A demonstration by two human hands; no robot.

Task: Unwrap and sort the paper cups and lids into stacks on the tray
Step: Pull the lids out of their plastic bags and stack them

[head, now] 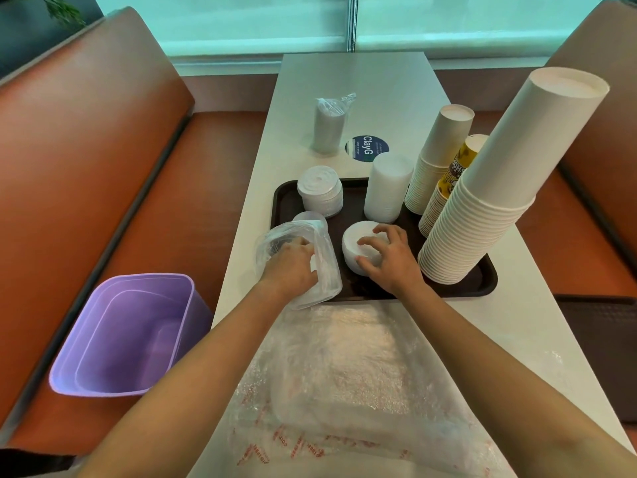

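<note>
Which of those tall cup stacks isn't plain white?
The printed cup stack, yellow and brown with lettering, wedged between the big white cup stack nearest the camera and the white stack behind it. Both neighbours are unprinted.

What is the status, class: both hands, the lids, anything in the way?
Left hand grips clear plastic wrapper. Right hand holds short white lid stack on dark brown tray. Tall white cup stack close right.
</note>
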